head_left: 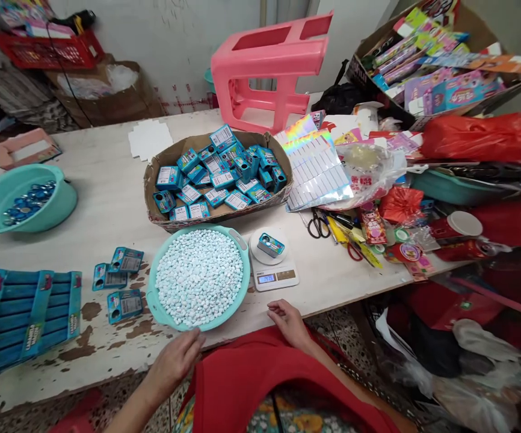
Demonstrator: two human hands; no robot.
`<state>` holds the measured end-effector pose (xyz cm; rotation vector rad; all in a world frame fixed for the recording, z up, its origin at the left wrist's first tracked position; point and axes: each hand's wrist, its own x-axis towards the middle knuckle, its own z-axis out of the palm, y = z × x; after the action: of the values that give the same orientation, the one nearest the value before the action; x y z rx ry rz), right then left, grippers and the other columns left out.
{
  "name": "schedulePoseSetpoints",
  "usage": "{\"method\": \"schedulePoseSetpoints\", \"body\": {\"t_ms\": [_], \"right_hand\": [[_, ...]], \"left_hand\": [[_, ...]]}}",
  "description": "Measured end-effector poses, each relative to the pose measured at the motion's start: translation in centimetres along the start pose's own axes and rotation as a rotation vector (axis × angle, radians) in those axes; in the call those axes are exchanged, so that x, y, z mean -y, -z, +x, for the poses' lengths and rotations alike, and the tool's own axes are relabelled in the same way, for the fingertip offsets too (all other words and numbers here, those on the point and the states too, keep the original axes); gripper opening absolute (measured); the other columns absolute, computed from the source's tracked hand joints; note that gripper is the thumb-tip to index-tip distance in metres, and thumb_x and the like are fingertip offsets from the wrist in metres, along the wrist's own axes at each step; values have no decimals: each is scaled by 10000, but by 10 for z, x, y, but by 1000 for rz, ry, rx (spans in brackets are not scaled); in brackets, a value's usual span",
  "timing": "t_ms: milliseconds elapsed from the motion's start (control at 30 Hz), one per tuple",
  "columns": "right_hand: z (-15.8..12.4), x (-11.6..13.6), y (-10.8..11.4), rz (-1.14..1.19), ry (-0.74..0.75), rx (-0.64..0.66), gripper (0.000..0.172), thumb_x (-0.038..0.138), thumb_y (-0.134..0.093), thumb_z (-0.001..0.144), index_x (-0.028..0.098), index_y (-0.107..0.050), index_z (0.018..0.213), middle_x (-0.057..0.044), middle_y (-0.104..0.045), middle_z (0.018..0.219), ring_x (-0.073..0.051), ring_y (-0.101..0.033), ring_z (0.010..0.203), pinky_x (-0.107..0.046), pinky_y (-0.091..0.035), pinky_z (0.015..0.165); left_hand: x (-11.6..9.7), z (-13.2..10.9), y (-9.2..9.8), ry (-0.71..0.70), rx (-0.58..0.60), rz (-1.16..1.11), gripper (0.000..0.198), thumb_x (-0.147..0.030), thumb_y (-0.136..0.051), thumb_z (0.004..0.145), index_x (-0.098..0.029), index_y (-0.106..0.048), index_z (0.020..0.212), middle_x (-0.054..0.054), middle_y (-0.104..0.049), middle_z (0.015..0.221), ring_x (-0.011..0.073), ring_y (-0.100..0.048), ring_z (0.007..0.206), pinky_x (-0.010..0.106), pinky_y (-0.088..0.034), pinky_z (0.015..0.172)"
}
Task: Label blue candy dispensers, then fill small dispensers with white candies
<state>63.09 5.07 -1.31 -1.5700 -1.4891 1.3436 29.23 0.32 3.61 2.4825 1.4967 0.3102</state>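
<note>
White pellets [198, 276] fill the teal basin [151, 293], which sits close to the table's near edge, just left of the scale [275, 273]. The left hand [177, 361] rests by the basin's near rim, fingers loosely spread and empty. The right hand [288, 320] lies at the table edge below the scale, fingers relaxed, holding nothing. A scoop would likely go best low over the near rim, without nudging the basin outward. Open room lies left, around the loose blue boxes [118, 276]; the cardboard tray [152, 198] crowds the far side
</note>
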Motion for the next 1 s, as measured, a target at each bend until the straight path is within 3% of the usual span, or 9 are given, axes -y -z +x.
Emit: {"method": "schedulePoseSetpoints", "body": {"t_ms": [133, 300, 367, 467, 600, 733, 833, 933, 1000], "right_hand": [[23, 11, 12, -10, -14, -258, 289, 421, -542, 819, 172, -599, 954, -73, -620, 886, -189, -580, 774, -332, -492, 709], [87, 37, 26, -98, 110, -633, 785, 452, -695, 661, 171, -354, 1310, -155, -468, 1239, -254, -483, 1099, -393, -447, 858], [115, 48, 28, -134, 162, -593, 792, 454, -706, 634, 172, -382, 1300, -151, -486, 1246, -265, -468, 1133, -413, -408, 914], [142, 62, 32, -120, 159, -453, 526, 473, -657, 674, 176, -560, 1098, -103, -615, 1074, -247, -561, 994, -401, -425, 880], [139, 98, 39, -140, 178, -392, 394, 454, -660, 689, 192, -619, 981, -68, -649, 967, -228, -599, 891, -367, -458, 813], [118, 152, 35, -203, 346, -246, 327, 388, -657, 730, 210, -617, 1002, -59, -643, 971, -216, -598, 905, -330, -464, 799], [113, 180, 17, -229, 377, -137, 284, 362, -667, 727, 218, -626, 968, -41, -644, 925, -208, -607, 870, -309, -475, 764], [116, 193, -7, -274, 369, -74, 261, 326, -666, 721, 222, -632, 958, -33, -643, 912, -210, -610, 871, -304, -477, 749], [117, 197, -22, -304, 379, -59, 269, 297, -665, 715, 224, -627, 971, -34, -643, 928, -212, -608, 880, -304, -474, 751]], "left_hand": [[18, 76, 27, 58, -221, 105, 270, -216, -413, 888, -173, -593, 1086, 122, -628, 1021, 226, -564, 1010, 345, -448, 870], [16, 161, 16, 201, -58, 134, 457, -472, -428, 867, -222, -493, 1244, 127, -497, 1275, 282, -431, 1172, 423, -354, 954], [11, 173, 11, 215, 24, 138, 465, -514, -407, 860, -252, -498, 1232, 106, -505, 1255, 274, -443, 1136, 410, -356, 927], [12, 179, 8, 259, 62, 176, 401, -480, -360, 883, -212, -579, 1086, 115, -577, 1069, 260, -490, 1011, 379, -379, 839], [29, 184, 1, 351, 18, 99, 331, -391, -361, 890, -178, -614, 881, 110, -610, 886, 237, -532, 899, 333, -392, 770], [43, 189, 0, 671, -236, -363, 253, -404, -491, 806, -192, -560, 686, 34, -581, 701, 167, -547, 708, 251, -388, 637], [44, 190, 16, 924, -485, -1089, 295, -450, -523, 751, -184, -486, 629, -19, -488, 573, 97, -451, 481, 209, -320, 463], [35, 191, 48, 945, -587, -1780, 270, -431, -556, 711, -185, -451, 670, -41, -470, 570, 62, -381, 385, 190, -229, 365], [25, 195, 71, 856, -642, -1978, 267, -403, -578, 706, -185, -431, 664, -50, -457, 550, 52, -380, 371, 181, -227, 353]]}}
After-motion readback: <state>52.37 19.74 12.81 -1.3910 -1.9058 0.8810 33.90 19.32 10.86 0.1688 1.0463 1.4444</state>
